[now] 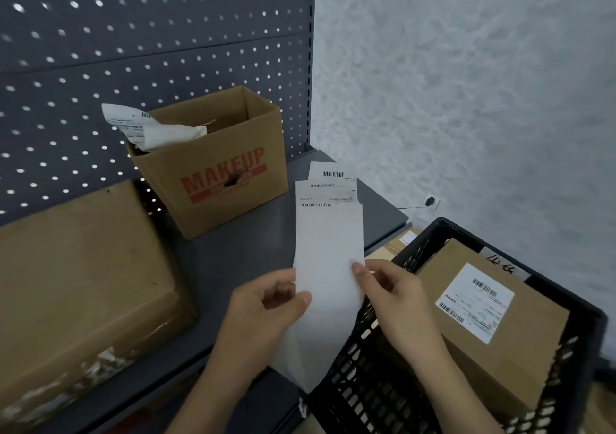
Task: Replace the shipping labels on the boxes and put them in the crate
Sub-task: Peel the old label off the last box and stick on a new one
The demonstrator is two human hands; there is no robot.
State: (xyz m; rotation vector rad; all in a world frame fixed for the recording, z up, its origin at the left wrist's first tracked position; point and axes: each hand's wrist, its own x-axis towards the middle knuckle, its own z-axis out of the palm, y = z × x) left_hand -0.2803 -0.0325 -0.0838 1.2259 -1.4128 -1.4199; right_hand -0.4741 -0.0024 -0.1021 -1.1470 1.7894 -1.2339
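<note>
Hands (263, 313) (396, 300) on label strip (328, 243) — box (533, 343) in crate (363, 377)

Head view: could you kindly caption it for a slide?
Left hand and right hand pinch a label strip; labelled box in crate.

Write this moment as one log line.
left hand, right hand: pinching label strip | crate: one labelled box inside | shelf: open MAKEUP box, large box
</note>
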